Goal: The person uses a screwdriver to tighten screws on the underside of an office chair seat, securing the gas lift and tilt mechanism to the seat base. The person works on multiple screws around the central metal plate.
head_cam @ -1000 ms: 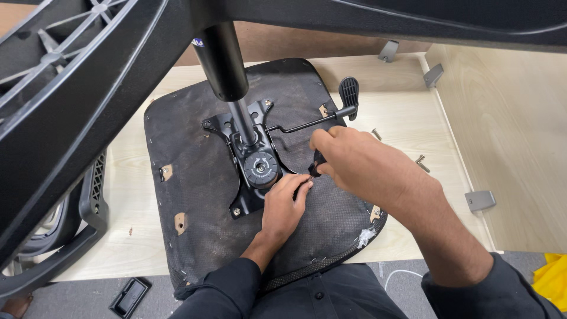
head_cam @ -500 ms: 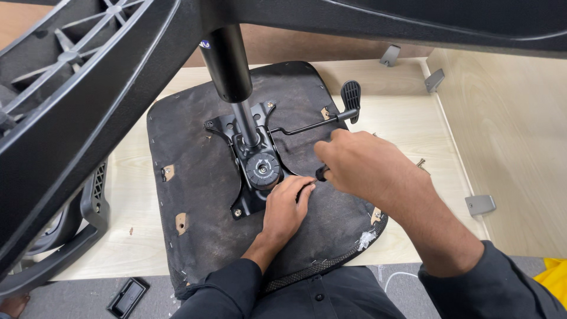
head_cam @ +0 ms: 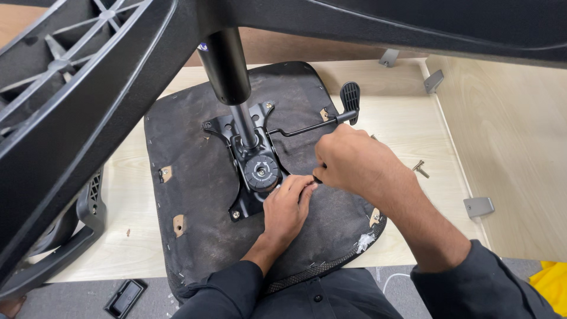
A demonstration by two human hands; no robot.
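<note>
Right hand (head_cam: 348,159): your fingers are curled tight over something small and dark at the plate's right edge — what it is, you cannot tell.
Left hand (head_cam: 286,204): fingertips pressed flat beside it, steadying, grasping nothing.
Plate (head_cam: 248,171): black stamped metal, bolted mid-seat, round ribbed knob on it.
Seat (head_cam: 195,195): upturned, rough black fabric, stapled edges — lying on the pale wood board (head_cam: 407,124).
Lever (head_cam: 348,97): thin rod, paddle tip, toward the board's far edge.
Screws (head_cam: 420,169): loose, right of the seat.

Two small labels are seen, both placed relative to the round black tension knob (head_cam: 261,171) of the chair mechanism. A white marking of curved arrows and tiny print is borne on the knob's own face. A small blue and white sticker (head_cam: 202,46) is fixed up the gas cylinder, above and left of the knob.
</note>
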